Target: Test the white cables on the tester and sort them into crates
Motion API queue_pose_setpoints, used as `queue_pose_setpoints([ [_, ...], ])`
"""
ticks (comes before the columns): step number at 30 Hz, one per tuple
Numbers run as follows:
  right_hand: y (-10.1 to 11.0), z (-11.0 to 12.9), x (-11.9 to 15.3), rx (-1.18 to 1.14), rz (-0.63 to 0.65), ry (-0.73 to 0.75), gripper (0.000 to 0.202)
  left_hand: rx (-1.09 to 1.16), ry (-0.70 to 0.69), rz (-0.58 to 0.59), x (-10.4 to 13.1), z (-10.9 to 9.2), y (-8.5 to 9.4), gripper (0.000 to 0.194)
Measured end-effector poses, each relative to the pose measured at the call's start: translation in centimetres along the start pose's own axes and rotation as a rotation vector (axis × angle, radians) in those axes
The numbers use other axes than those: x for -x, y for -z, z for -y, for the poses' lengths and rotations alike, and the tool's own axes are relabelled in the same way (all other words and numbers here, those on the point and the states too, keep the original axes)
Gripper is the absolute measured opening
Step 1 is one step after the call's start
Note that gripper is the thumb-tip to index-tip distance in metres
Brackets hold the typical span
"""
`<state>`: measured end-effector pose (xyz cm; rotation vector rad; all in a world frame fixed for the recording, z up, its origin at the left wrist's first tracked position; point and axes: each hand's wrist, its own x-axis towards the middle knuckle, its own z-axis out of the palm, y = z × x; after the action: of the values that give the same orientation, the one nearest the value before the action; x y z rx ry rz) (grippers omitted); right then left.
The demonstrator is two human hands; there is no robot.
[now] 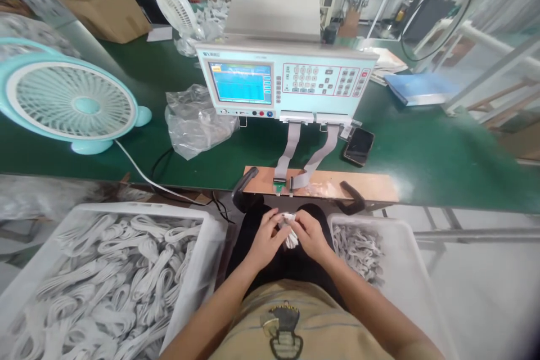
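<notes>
A small bundle of white cable (291, 240) is held between both hands above my lap. My left hand (268, 236) grips it from the left with fingers closed. From the right, my right hand (310, 230) pinches its upper end. Just beyond the hands, two small connectors on grey ribbon cables (288, 152) rest at the front edge of a wooden board (324, 183). The ribbons run up to a tester (287, 81) with a lit blue screen.
Bins of white cable bundles flank my legs, a large one (206, 270) at left and another (405, 230) at right. Black clamps (243, 188) hold the board. A fan (71, 98), plastic bag (198, 118) and phone (359, 147) lie on the green table. A person sits behind the tester.
</notes>
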<state>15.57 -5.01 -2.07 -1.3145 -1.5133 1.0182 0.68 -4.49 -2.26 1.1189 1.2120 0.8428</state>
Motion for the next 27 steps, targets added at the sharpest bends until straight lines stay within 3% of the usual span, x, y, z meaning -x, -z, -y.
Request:
queue_pose_setpoints([
  [2,0.1,-0.4,-1.0,0.037,0.035,0.016,0.021,-0.094,-0.123,-0.11,-0.9,-0.7,0.3,0.036],
  [5,-0.1,-0.8,-2.1,0.0,0.058,-0.013,0.022,-0.055,-0.195,-0.152,-1.8,-1.2,0.2,0.018],
  [9,-0.7,-1.3,-3.0,-0.174,-0.057,-0.142,0.026,0.069,-0.135,-0.164,-2.3,-0.8,-0.2,0.014],
  [13,-1.1,-1.7,-3.6,-0.199,-0.12,-0.225,0.028,0.207,-0.068,-0.155,-2.4,-0.2,-0.3,0.015],
  [16,-1.1,-1.9,-3.6,-0.217,-0.132,-0.237,0.027,0.296,-0.017,-0.099,-2.5,-0.2,0.0,0.02],
  [20,-0.9,-2.0,-3.5,-0.216,-0.142,-0.205,0.024,0.493,0.101,0.069,-2.6,-0.4,1.0,0.018],
  [23,-0.6,-1.9,-3.6,-0.205,-0.117,-0.19,0.025,0.608,0.151,0.19,-2.4,-0.6,1.9,0.027],
  [27,-0.2,-1.6,-3.8,-0.211,-0.08,-0.204,0.026,0.615,0.191,0.202,-2.3,-0.7,2.4,0.037],
])
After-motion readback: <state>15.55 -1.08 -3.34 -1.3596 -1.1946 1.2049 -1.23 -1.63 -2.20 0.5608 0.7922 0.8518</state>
